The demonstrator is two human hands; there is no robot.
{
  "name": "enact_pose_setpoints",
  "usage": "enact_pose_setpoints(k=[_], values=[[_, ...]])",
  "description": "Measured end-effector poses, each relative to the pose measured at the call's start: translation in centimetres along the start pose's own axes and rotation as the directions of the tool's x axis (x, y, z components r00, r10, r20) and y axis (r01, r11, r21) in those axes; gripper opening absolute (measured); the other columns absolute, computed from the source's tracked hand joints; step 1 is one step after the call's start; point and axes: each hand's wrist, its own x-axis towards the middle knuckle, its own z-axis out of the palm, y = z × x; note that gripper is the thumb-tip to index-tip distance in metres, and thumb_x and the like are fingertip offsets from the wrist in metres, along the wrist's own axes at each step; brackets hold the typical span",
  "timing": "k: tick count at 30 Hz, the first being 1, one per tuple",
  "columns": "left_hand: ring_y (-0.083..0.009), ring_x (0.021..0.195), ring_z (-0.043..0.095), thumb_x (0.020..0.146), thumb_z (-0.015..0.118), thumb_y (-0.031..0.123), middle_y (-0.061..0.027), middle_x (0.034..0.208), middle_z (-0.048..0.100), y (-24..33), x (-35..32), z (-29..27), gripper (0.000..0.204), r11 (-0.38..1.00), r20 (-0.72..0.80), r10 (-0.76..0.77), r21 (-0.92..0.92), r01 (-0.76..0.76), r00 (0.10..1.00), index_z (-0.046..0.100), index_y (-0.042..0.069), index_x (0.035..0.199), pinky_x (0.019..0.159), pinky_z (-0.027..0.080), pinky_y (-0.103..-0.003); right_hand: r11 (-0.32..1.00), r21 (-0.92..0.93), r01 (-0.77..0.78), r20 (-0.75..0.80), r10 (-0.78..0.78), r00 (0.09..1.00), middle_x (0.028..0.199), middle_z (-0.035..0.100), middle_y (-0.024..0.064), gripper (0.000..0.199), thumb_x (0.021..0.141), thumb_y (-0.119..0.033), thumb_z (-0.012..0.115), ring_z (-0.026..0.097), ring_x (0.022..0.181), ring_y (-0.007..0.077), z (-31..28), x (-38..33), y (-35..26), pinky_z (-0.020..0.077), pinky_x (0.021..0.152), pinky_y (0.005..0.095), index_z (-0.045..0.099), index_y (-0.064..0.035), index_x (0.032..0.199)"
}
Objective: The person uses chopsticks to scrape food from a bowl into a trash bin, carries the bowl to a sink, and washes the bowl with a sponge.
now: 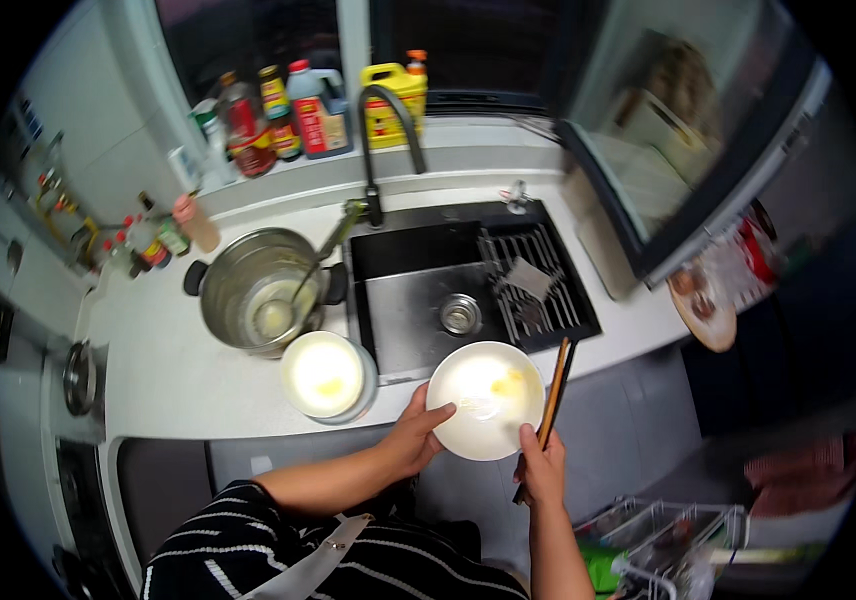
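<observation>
White round glossy bowl [485, 400], marked by a yellow patch inside, is held up at the near side, by the front edge of a long white countertop [188, 385]. Into this counter is set a black rectangular sink [408, 300]. Left of it, a deep grey metal pot [216, 300] with black side handles is seen. A metal wire rack [556, 300] is fitted in the sink's right part. Nearer than the pot, a second, pale-filled white bowl [323, 375] is placed. The held bowl's left side is gripped by the left hand [416, 435], thumb over the rim; its right side is touched by the right hand's [543, 468] thumb. In that right hand, brown and black slender chopsticks [555, 392] are also clasped, fingers closed.
</observation>
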Motion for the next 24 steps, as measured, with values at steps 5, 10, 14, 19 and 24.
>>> enact_pose_setpoints(k=[5, 10, 14, 19, 24], values=[[-0.0176, 0.114, 0.047, 0.085, 0.057, 0.005, -0.0079, 0.122, 0.046, 3.4, -2.6, -3.5, 0.055, 0.956, -0.264, 0.293, 0.084, -0.280, 0.919, 0.029, 0.011, 0.131, 0.088, 0.045, -0.031, 0.981, -0.195, -0.018, 0.280, 0.073, 0.957, 0.060, 0.052, 0.0003, 0.031, 0.085, -0.029, 0.061, 0.041, 0.037, 0.0069, 7.5, 6.1, -1.0, 0.0349, 0.032, 0.0220, 0.055, -0.0009, 0.095], [-0.0257, 0.103, 0.051, 0.095, 0.043, 0.029, -0.0149, 0.106, 0.054, 5.1, -4.6, -7.9, 0.037, 0.717, -0.514, 0.629, 0.674, -0.180, 0.583, 0.046, 0.001, 0.119, 0.087, 0.041, -0.035, 0.808, -0.411, 0.421, 0.552, -0.146, 0.821, 0.066, 0.060, 0.0206, 0.031, 0.084, -0.028, 0.059, 0.062, 0.063, 0.0333, 14.7, 10.1, 0.4, 0.0473, 0.058, 0.0378, 0.059, 0.0025, 0.087], [-0.0351, 0.094, 0.051, 0.095, 0.039, 0.030, -0.0220, 0.095, 0.054, 6.3, -6.0, -11.1, 0.038, 0.291, -0.379, 0.837, 0.919, 0.266, 0.394, 0.051, -0.003, 0.109, 0.084, 0.040, -0.040, 0.728, -0.424, 0.539, 0.704, -0.109, 0.702, 0.071, 0.061, 0.0236, 0.029, 0.084, -0.027, 0.056, 0.060, 0.069, 0.0404, 18.7, 10.8, 0.1, 0.0473, 0.063, 0.0443, 0.058, 0.0022, 0.088], [-0.0394, 0.087, 0.054, 0.093, 0.041, 0.028, -0.0267, 0.089, 0.056, 7.1, -6.2, -12.0, 0.035, 0.405, -0.510, 0.821, 0.837, 0.368, 0.257, 0.050, -0.005, 0.101, 0.076, 0.042, -0.044, 0.741, -0.341, 0.579, 0.721, -0.188, 0.667, 0.074, 0.062, 0.0220, 0.030, 0.083, -0.024, 0.060, 0.062, 0.070, 0.0369, 21.1, 11.1, 3.7, 0.0474, 0.061, 0.0397, 0.055, 0.0034, 0.093], [-0.0423, 0.075, 0.059, 0.091, 0.045, 0.030, -0.0259, 0.079, 0.060, 8.2, -5.8, -12.9, 0.034, 0.480, -0.642, 0.712, 0.741, 0.469, 0.286, 0.042, -0.003, 0.099, 0.067, 0.045, -0.048, 0.761, -0.406, 0.506, 0.654, -0.146, 0.743, 0.085, 0.062, 0.0239, 0.041, 0.081, -0.022, 0.061, 0.063, 0.078, 0.0361, 22.2, 10.7, 4.7, 0.0482, 0.067, 0.0392, 0.045, 0.0026, 0.109]])
